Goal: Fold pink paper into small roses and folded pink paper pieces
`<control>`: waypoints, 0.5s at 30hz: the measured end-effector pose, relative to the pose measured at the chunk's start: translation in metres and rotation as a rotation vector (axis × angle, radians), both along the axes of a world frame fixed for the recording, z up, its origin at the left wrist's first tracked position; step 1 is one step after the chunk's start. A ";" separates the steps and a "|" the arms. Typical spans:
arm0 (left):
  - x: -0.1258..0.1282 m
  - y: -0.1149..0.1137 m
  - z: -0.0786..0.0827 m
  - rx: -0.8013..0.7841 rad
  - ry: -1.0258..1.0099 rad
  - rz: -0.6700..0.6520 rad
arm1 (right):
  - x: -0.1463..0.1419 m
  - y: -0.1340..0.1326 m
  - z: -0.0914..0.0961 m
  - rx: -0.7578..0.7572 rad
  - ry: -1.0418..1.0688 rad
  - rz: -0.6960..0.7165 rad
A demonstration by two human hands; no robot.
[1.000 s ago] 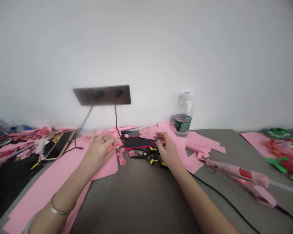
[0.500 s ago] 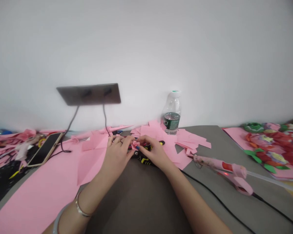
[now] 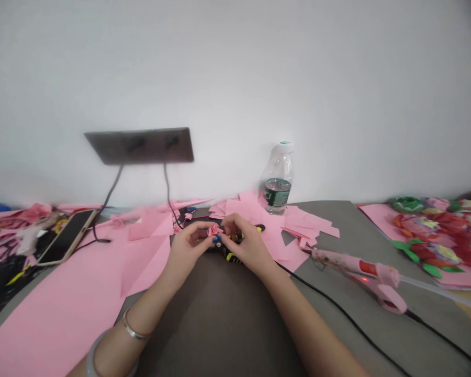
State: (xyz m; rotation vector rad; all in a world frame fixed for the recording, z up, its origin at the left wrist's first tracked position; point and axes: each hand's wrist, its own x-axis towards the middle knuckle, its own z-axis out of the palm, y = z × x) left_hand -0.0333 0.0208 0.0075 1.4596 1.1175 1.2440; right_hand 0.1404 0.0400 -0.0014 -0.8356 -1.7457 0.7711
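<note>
My left hand and my right hand meet above the middle of the grey table. Between their fingertips they pinch a small pink paper rose. A tiny blue bit shows just below the rose, at the right hand's fingertips; what it is, I cannot tell. Under both hands lies a pair of yellow-and-black handled pliers, mostly hidden. A large pink paper sheet spreads out to the left of my left hand, and cut pink paper scraps lie beyond my right hand.
A pink hot glue gun with a black cord lies at the right. Behind the scraps stands a plastic water bottle. A smartphone rests at the left. Flower artwork lies far right, and a wall socket panel trails cables.
My hands, apart on the paper a second ago, have come together on the small rose. They have lifted it slightly, and the view has shifted left.
</note>
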 end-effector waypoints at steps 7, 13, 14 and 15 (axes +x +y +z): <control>-0.002 0.000 -0.007 -0.100 -0.071 0.013 | -0.001 0.001 0.001 0.074 -0.049 -0.025; 0.000 0.001 -0.012 -0.122 -0.172 0.068 | -0.001 -0.001 0.004 0.074 -0.040 -0.007; 0.000 0.001 -0.012 -0.121 -0.182 0.074 | -0.001 -0.001 0.004 0.072 -0.036 0.000; 0.000 0.001 -0.012 -0.121 -0.188 0.077 | -0.001 -0.002 0.004 0.068 -0.032 0.007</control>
